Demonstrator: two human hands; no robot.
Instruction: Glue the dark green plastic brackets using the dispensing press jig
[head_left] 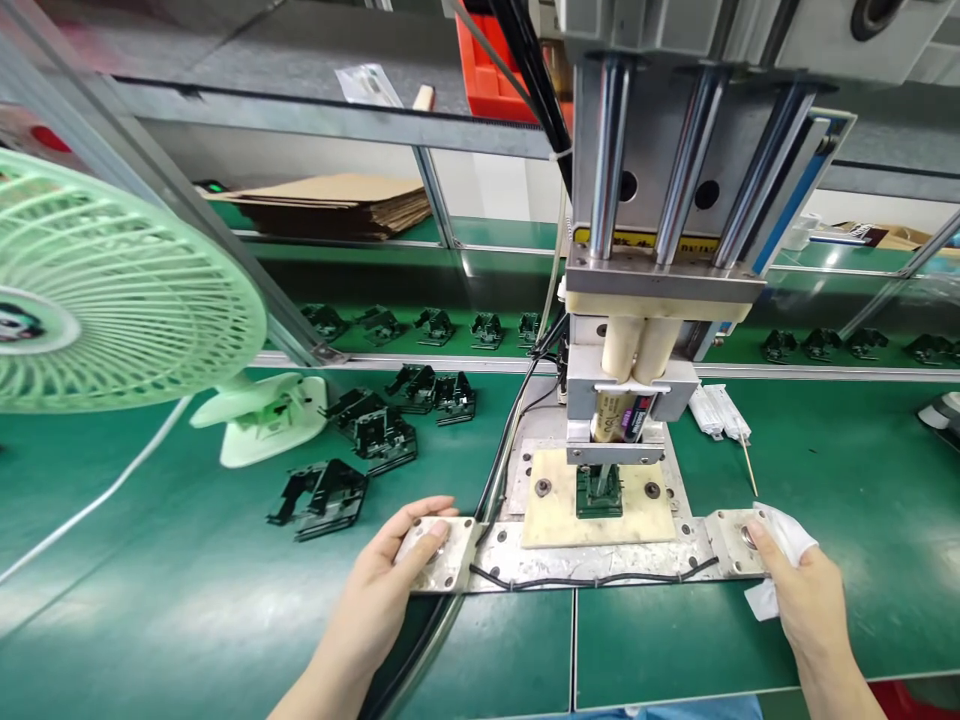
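My left hand [390, 555] grips the left metal button block [442, 570], its thumb on top and fingers curled at the far side. A white wipe [787, 540] is held in my right hand [806, 590], whose thumb presses on the button of the right block [731, 545]. Between my hands stands a dispensing press with a twin-barrel glue cartridge [619, 415]. Its nozzle reaches down into a dark green-black plastic part [598, 500], which sits on a cream fixture plate [544, 520].
Several black plastic parts [375, 435] lie left of the press, with more along the rear strip [486, 328]. A green fan [112, 290] stands at left. White packets [720, 410] and a wooden stick [748, 468] lie at right. Cables [502, 460] run beside the press.
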